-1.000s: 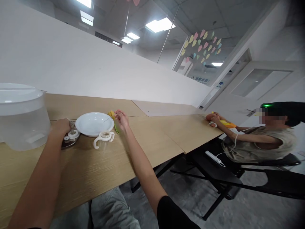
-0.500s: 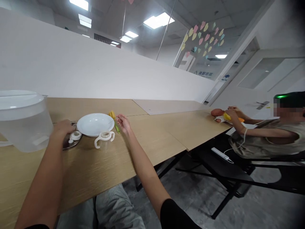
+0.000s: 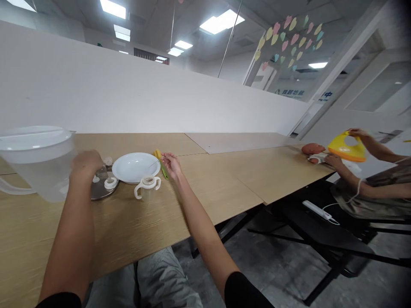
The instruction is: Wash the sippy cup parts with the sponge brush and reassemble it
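Note:
Smeared by motion, my left hand (image 3: 86, 164) hovers at the left of a round metal tray (image 3: 104, 193), close to the lidded clear pitcher (image 3: 38, 164). On the tray are a white ring-shaped part (image 3: 111, 184) and a small clear bottle-like piece (image 3: 102, 172). My right hand (image 3: 171, 164) pinches a thin stick-like thing (image 3: 155, 163) that slants over the rim of the white bowl (image 3: 135, 167). A yellow-and-green brush (image 3: 163, 169) lies just beside these fingers. Below the bowl stands a clear cup with two white handles (image 3: 147, 188).
Across the joined tables, a co-worker's hands (image 3: 358, 132) hold up a yellow bib (image 3: 346, 147) beside a baby doll (image 3: 314, 149). A black chair (image 3: 308, 231) with a white power strip (image 3: 321, 211) stands at the right. A white wall (image 3: 144, 98) runs behind the tables.
My left hand has lifted off the tray, uncovering the parts there. My right hand keeps its pinch by the bowl. The co-worker has raised the yellow bib. The view has shifted slightly left.

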Motion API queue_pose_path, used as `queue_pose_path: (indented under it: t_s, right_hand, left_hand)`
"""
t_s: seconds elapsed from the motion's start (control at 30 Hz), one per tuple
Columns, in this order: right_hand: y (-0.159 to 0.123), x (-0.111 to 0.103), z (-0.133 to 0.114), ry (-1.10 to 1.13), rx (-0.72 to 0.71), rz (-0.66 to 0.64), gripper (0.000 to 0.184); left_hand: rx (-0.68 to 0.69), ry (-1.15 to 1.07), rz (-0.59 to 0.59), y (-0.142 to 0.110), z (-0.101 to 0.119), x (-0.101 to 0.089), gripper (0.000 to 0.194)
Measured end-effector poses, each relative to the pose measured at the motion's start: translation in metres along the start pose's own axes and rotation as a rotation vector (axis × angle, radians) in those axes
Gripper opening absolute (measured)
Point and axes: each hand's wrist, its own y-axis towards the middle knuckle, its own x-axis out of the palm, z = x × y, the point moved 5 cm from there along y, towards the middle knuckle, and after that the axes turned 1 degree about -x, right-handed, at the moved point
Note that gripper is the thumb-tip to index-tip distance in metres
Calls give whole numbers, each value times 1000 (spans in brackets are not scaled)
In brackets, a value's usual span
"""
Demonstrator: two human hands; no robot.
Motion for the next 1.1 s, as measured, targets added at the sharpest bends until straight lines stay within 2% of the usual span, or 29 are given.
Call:
queue_pose_path:
  t_s: [0.03, 0.1, 0.17, 0.27, 0.4, 0.7, 1.1]
  right_hand:
    - [-1, 3, -1, 10, -2, -6, 14]
    - [-3, 9, -4, 27, -16, -27, 13]
    - [-6, 15, -9, 47, -51, -49, 12]
    - [-12, 24, -18, 108, -129, -74, 10]
    - [-21, 32, -28, 170, -213, -113, 11]
    - [-27, 37, -34, 117, -254, -106, 8]
    - [-27, 41, -38, 72, -356, -193, 9]
  left_hand:
    - [-38, 13, 3, -7, 4, -8, 42]
    - [-23, -35, 31, -17, 16, -20, 45]
    - [60, -142, 96, -21, 31, -26, 42]
    - [135, -268, 196, -17, 46, -25, 33]
    - [224, -362, 227, -10, 60, -14, 30]
    - [241, -476, 249, -15, 70, -15, 28]
    - [288, -345, 260, -10, 76, -9, 27]
